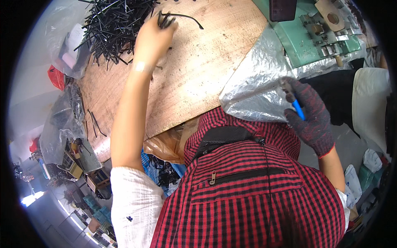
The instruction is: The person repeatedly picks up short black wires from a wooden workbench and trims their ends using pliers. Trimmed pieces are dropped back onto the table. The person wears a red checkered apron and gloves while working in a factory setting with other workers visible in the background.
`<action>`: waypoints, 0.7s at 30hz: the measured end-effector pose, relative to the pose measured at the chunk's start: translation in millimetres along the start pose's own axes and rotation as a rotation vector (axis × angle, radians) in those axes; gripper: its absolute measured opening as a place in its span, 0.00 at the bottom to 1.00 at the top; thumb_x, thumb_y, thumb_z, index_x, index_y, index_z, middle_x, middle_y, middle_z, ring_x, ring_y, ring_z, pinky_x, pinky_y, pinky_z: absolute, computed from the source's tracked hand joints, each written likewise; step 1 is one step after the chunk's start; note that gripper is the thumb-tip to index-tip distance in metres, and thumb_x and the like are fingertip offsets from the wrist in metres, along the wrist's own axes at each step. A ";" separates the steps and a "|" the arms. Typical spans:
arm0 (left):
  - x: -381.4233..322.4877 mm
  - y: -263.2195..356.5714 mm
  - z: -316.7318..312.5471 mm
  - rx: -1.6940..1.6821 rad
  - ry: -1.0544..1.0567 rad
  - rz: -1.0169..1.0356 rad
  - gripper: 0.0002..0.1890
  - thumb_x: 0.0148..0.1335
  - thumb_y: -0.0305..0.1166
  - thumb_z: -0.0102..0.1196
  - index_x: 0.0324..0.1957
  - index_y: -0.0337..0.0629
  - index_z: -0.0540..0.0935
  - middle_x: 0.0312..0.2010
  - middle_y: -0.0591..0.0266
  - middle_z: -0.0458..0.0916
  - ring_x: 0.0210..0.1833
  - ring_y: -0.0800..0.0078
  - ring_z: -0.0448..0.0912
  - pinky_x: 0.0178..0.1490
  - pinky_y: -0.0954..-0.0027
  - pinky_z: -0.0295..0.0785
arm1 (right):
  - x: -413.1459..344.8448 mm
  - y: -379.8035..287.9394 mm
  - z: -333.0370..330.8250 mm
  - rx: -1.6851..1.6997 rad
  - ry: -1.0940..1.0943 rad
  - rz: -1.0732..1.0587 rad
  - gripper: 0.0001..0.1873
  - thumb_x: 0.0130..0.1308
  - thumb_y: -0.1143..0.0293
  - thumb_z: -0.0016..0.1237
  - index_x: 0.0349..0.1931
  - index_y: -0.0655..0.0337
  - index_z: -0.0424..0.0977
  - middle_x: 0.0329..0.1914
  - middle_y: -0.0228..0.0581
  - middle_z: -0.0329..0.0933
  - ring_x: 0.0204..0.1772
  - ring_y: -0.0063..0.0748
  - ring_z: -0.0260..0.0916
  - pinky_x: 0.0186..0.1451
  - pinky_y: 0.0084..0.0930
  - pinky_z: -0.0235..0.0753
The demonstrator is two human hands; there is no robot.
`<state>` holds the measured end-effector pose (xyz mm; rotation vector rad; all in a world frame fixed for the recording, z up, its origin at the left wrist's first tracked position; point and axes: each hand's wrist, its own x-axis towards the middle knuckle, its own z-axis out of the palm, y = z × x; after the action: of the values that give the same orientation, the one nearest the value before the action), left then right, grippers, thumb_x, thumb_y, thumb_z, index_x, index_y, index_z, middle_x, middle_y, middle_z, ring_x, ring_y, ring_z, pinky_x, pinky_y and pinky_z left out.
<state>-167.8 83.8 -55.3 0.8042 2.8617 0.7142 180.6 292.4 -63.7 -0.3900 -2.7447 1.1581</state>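
My bare left hand (pixel 156 36) is over the wooden tabletop, at the right edge of a heap of thin black plastic strips (pixel 114 29). A few dark pieces (pixel 166 20) show between its blurred fingers. One slim curved strip (pixel 189 17) sticks out to the right from there, its end bent down. My right hand (pixel 313 117), in a dark knitted glove with red flecks, holds a small hand tool with a blue handle (pixel 298 109). The tool's dark metal head is blurred; it looks like pliers or nippers. This hand hovers by silvery plastic sheeting (pixel 263 71).
A green machine bed (pixel 293 46) with metal fixtures (pixel 322 34) stands at upper right. Loose strips (pixel 95 124) lie near the left edge of the wooden table (pixel 192 74). Clear plastic bags (pixel 62 124) hang there. A brown bag (pixel 164 147) is under the front edge. A person in dark clothing sits at right.
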 end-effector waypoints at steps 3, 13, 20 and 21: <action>79.5 7.9 20.3 0.566 -0.196 -0.103 0.21 0.67 0.37 0.53 0.58 0.37 0.84 0.54 0.44 0.86 0.57 0.50 0.85 0.58 0.54 0.79 | 6.9 -19.0 11.6 -0.116 0.018 -0.153 0.36 0.56 0.70 0.65 0.68 0.56 0.71 0.60 0.46 0.79 0.61 0.51 0.77 0.68 0.43 0.72; 42.9 58.7 -8.0 -0.361 0.086 -0.091 0.11 0.58 0.23 0.62 0.43 0.35 0.81 0.28 0.61 0.83 0.32 0.77 0.81 0.34 0.75 0.73 | -15.8 4.3 15.8 1.313 -0.270 0.634 0.42 0.69 0.60 0.56 0.79 0.62 0.54 0.47 0.44 0.80 0.46 0.32 0.77 0.56 0.35 0.79; -123.3 78.0 -33.7 -0.950 -0.341 -0.115 0.12 0.70 0.27 0.60 0.52 0.34 0.84 0.21 0.69 0.79 0.24 0.82 0.74 0.34 0.77 0.69 | 13.8 -19.8 20.2 0.386 -0.090 0.038 0.36 0.62 0.69 0.61 0.72 0.56 0.67 0.46 0.44 0.79 0.47 0.40 0.78 0.56 0.39 0.79; -137.4 85.3 -31.5 -1.127 -0.385 -0.212 0.15 0.69 0.24 0.60 0.56 0.29 0.82 0.21 0.70 0.77 0.23 0.82 0.70 0.32 0.78 0.65 | 19.3 -31.9 16.5 0.275 -0.080 -0.007 0.35 0.60 0.68 0.63 0.71 0.53 0.70 0.51 0.45 0.79 0.52 0.43 0.78 0.60 0.38 0.77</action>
<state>-15.9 64.6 5.7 0.3669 1.7073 1.6332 152.5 265.4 -51.7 -0.3057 -2.5952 1.5545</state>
